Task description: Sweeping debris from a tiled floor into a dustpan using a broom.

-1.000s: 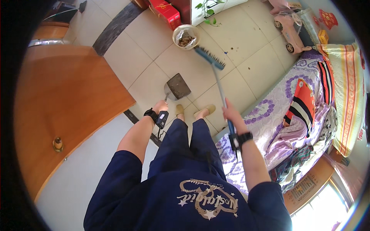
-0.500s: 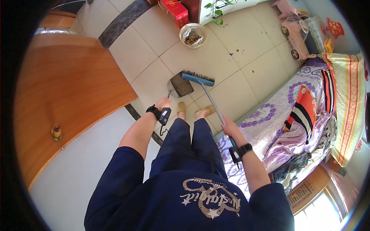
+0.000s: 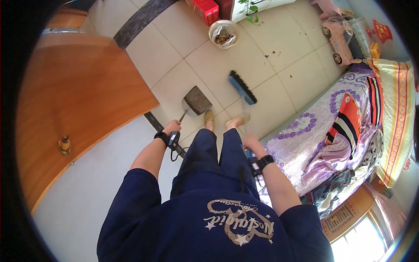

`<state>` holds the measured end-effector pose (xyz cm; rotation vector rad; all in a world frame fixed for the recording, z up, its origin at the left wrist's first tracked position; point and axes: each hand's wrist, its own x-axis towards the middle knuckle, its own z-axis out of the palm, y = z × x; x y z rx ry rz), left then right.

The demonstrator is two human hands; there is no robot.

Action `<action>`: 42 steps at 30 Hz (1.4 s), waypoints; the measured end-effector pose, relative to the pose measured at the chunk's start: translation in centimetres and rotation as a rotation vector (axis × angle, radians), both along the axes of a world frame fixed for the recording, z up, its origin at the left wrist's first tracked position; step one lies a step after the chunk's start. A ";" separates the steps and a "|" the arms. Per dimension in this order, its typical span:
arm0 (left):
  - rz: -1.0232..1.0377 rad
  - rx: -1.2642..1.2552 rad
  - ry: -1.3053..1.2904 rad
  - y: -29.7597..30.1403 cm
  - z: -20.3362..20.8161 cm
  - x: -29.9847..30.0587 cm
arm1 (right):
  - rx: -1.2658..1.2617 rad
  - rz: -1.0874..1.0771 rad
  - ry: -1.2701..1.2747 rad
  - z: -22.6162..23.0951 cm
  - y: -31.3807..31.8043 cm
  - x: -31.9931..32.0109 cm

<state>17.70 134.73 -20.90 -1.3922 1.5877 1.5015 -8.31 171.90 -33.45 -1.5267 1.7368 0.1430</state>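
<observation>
My left hand [image 3: 172,126] is closed round the handle of a metal dustpan [image 3: 197,101], whose pan is tilted above the floor tiles and carries some dark specks. My right hand [image 3: 251,143] grips the pole of a blue broom [image 3: 241,86] with dark bristles; hand and pole are smeared by motion. The broom head is out in front of my feet, to the right of the dustpan and apart from it. Its bristles face away to the upper right. Each wrist wears a black strap with a small box.
A lined waste bin [image 3: 224,35] with litter stands ahead beside a red box [image 3: 206,11]. Small dark bits [image 3: 273,53] lie on the tiles [image 3: 244,56]. To the right are a bed [image 3: 301,131] and a pink toy car [image 3: 338,39]; on the left, a wooden door [image 3: 87,87].
The broom head has moved right, away from the dustpan, and turned. My left hand has drawn the dustpan a little left and back. My right hand has shifted left.
</observation>
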 end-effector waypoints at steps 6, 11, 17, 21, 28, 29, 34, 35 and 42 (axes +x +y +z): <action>0.600 0.315 0.138 2.0 1.1 6.9 | 0.541 -0.899 -0.619 16.3 -11.2 8.8; 1.418 0.779 0.180 2.8 2.0 7.7 | 0.500 -1.046 -0.711 21.9 -8.7 5.9; 1.533 0.870 0.103 4.2 6.5 8.1 | 0.417 -1.213 -0.581 24.6 -4.4 3.2; 1.200 0.727 0.274 6.0 11.9 8.9 | 0.338 -1.334 -0.459 23.4 -0.9 1.5; 0.885 0.347 0.471 4.5 16.6 4.7 | 0.269 -1.529 -0.647 25.3 3.1 0.4; 0.839 0.294 0.504 4.1 16.4 3.8 | 0.304 -1.569 -0.668 25.8 3.6 0.5; 0.604 0.028 0.520 1.7 11.1 -0.2 | 0.387 -1.772 -0.796 25.6 7.8 1.8; 0.538 -0.064 0.479 1.4 9.3 -0.9 | 0.384 -1.796 -0.855 25.6 8.4 2.2; 0.273 -0.359 0.248 0.1 7.8 -5.4 | 0.246 -1.272 -0.430 25.6 10.5 3.7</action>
